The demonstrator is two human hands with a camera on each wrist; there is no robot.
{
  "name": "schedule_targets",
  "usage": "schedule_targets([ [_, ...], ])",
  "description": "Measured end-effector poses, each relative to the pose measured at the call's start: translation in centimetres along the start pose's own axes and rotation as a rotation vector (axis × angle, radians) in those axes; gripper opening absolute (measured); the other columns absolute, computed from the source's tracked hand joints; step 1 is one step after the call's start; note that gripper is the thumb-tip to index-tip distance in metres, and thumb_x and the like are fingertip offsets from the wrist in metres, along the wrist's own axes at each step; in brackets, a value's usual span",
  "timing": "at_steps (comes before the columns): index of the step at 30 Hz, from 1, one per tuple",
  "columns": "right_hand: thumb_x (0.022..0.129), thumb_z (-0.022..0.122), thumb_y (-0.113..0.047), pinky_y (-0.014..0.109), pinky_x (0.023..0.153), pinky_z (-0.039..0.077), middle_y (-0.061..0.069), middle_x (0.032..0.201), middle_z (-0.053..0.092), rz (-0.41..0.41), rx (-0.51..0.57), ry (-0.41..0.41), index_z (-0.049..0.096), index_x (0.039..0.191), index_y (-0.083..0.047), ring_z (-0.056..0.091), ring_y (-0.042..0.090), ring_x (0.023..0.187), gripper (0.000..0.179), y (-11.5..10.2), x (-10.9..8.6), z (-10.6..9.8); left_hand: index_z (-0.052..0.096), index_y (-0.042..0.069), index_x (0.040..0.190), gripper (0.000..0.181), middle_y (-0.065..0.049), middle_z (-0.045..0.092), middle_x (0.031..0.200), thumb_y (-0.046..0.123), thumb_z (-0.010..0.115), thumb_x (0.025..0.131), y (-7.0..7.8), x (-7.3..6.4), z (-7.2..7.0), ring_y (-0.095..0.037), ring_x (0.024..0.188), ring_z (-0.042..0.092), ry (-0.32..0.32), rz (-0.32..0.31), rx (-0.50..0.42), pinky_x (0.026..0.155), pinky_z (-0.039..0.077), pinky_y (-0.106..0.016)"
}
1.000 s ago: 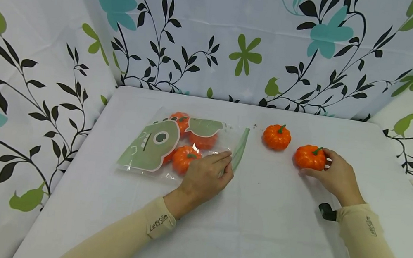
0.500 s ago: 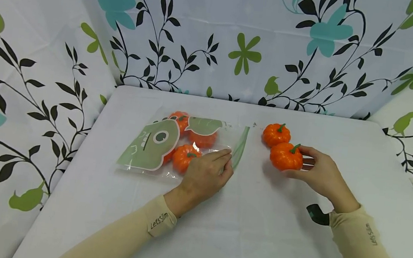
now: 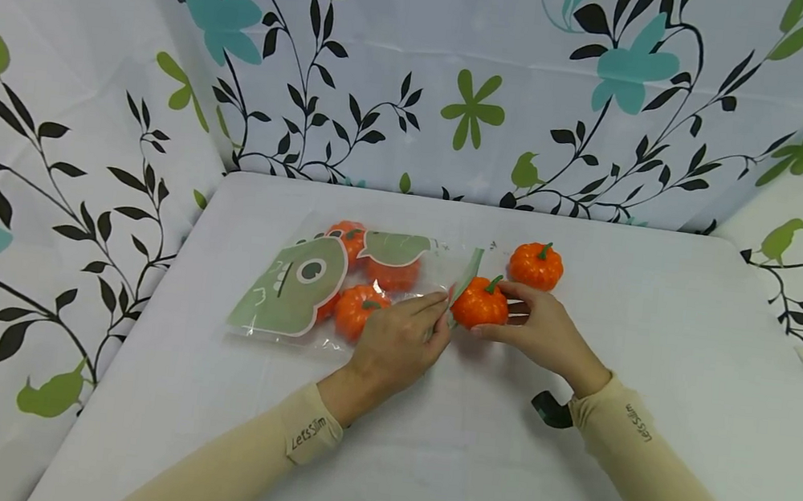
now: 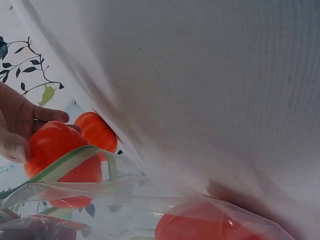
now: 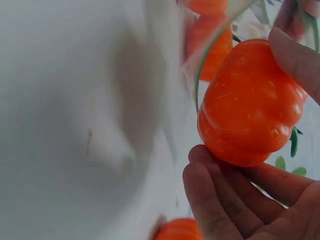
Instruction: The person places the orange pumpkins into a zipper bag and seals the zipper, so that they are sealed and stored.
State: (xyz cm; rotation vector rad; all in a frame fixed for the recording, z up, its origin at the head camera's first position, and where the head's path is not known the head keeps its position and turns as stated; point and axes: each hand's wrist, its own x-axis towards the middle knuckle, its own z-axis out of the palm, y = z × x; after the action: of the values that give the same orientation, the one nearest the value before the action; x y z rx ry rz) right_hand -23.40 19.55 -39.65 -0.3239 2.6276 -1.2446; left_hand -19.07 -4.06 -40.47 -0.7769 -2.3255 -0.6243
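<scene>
A clear plastic zip bag [image 3: 266, 298] with a green cartoon print lies on the left of the table, several orange toy pumpkins [image 3: 361, 311] inside it. My left hand [image 3: 396, 343] pinches the bag by its open end, beside the green zip strip [image 3: 470, 277]. At that mouth, my right hand [image 3: 549, 329] grips another toy pumpkin [image 3: 481, 305] between thumb and fingers. Seen from the right wrist, this ribbed pumpkin [image 5: 250, 105] has its green stem pointing away. The left wrist view shows it partly behind the strip [image 4: 65, 162]; the left fingers are mostly hidden there.
One more toy pumpkin [image 3: 536, 265] stands on the white tabletop [image 3: 484, 452], just behind my right hand. A leaf-patterned cloth [image 3: 405, 57] hangs along the table's far edge and both sides.
My right hand has carried its pumpkin leftward, past the front of the standing one, to the bag's mouth. My left hand has kept its hold on the bag.
</scene>
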Motion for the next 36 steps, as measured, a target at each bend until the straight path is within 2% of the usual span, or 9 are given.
schedule_targets([
  [5,0.08,0.086,-0.033,0.044,0.09,0.057,0.015,0.126,0.066,-0.032,0.028,-0.009,0.054,0.142,0.002,0.067,0.031,0.106,0.078,-0.3,1.1,1.6,0.078,-0.001,0.107,0.023,-0.011,0.075,0.108,0.009,0.069,0.089,0.0,-0.1,0.1,-0.021,0.098,0.074,0.014,0.01,-0.012,0.074,0.06,-0.03],
  [11,0.08,0.085,-0.034,0.042,0.087,0.058,0.014,0.122,0.067,-0.012,-0.001,-0.023,0.054,0.142,0.001,0.067,0.03,0.103,0.078,-0.9,1.9,2.9,0.078,-0.001,0.108,0.023,-0.01,0.075,0.109,0.01,0.067,0.09,0.0,-0.2,0.0,-0.021,0.099,0.073,0.034,0.022,-0.014,0.075,0.06,-0.03],
  [15,0.079,0.084,-0.035,0.037,0.075,0.057,0.01,0.111,0.07,-0.019,-0.073,-0.002,0.064,0.132,-0.005,0.067,0.026,0.09,0.064,-1.3,2.5,3.6,0.078,-0.001,0.108,0.023,-0.01,0.075,0.108,0.01,0.067,0.09,0.0,-0.3,0.0,-0.02,0.097,0.074,0.039,0.037,-0.01,0.075,0.06,-0.029],
  [18,0.077,0.084,-0.029,0.036,0.068,0.053,0.007,0.101,0.07,-0.038,-0.115,0.026,0.068,0.122,-0.008,0.062,0.024,0.081,0.052,-1.6,2.9,4.1,0.078,-0.001,0.107,0.023,-0.01,0.076,0.108,0.01,0.067,0.09,0.1,-0.3,0.1,-0.02,0.096,0.074,0.041,0.048,-0.01,0.075,0.06,-0.029],
  [22,0.075,0.086,-0.02,0.042,0.083,0.054,0.01,0.111,0.072,-0.095,-0.157,0.062,0.063,0.133,-0.003,0.063,0.025,0.093,0.064,-1.8,3.5,4.8,0.078,0.0,0.106,0.022,-0.009,0.076,0.108,0.01,0.067,0.09,0.1,-0.4,0.1,-0.019,0.097,0.074,0.043,0.057,-0.024,0.076,0.06,-0.029],
  [25,0.076,0.086,-0.019,0.046,0.098,0.051,0.013,0.124,0.069,-0.147,-0.181,0.071,0.055,0.142,-0.001,0.064,0.026,0.108,0.075,-1.9,4.0,5.1,0.078,0.0,0.106,0.022,-0.009,0.076,0.108,0.01,0.067,0.09,0.1,-0.5,0.1,-0.019,0.098,0.074,0.05,0.067,-0.033,0.074,0.06,-0.029],
  [32,0.09,0.077,-0.024,0.047,0.109,0.042,0.011,0.143,0.057,-0.255,-0.244,0.043,0.05,0.149,-0.006,0.054,0.028,0.131,0.067,-2.1,4.7,5.7,0.078,0.001,0.107,0.022,-0.009,0.075,0.109,0.009,0.068,0.089,0.1,-0.3,0.2,-0.018,0.099,0.073,0.067,0.107,-0.029,0.078,0.059,-0.028],
  [36,0.094,0.073,-0.025,0.046,0.113,0.038,0.013,0.146,0.054,-0.264,-0.3,0.036,0.048,0.149,-0.005,0.05,0.029,0.134,0.064,-2.3,5.0,5.8,0.078,0.001,0.107,0.022,-0.008,0.075,0.109,0.009,0.068,0.089,0.1,-0.3,0.3,-0.018,0.099,0.073,0.064,0.11,-0.022,0.079,0.059,-0.028],
])
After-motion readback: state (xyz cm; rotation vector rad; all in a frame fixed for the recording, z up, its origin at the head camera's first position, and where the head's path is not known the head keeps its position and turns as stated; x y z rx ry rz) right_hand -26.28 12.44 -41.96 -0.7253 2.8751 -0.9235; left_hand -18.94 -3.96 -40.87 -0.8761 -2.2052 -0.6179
